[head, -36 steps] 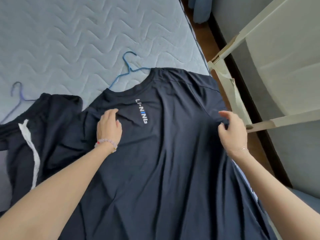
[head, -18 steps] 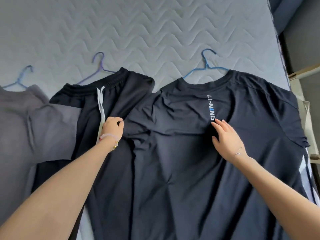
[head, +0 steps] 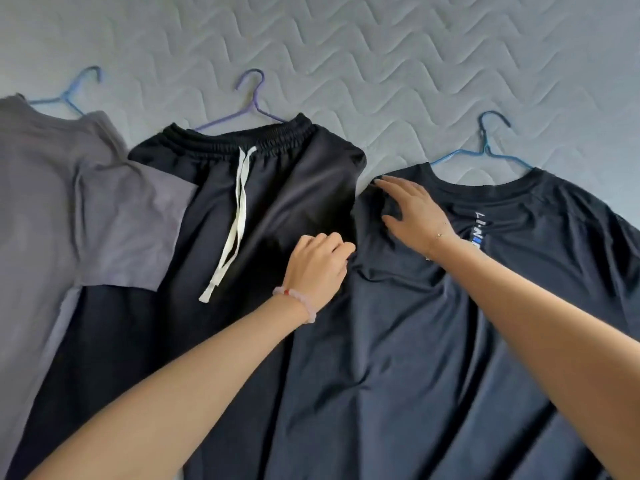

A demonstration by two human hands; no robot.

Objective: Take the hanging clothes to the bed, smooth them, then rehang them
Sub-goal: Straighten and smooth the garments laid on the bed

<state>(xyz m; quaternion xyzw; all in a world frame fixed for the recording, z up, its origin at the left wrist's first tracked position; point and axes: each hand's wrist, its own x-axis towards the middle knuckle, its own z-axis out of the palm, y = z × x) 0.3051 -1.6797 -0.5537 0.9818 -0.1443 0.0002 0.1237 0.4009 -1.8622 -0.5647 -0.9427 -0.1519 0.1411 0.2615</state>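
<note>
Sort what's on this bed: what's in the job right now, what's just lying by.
In the job: navy T-shirt, its hanger, left hand gripping its edge, right hand flat on it.
Lying by: black shorts, purple hanger, grey T-shirt, far-left hanger.

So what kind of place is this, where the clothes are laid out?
Most likely a bedroom at home: a navy T-shirt, black drawstring shorts and a grey T-shirt lie on a quilted mattress, with hangers at their tops.
</note>
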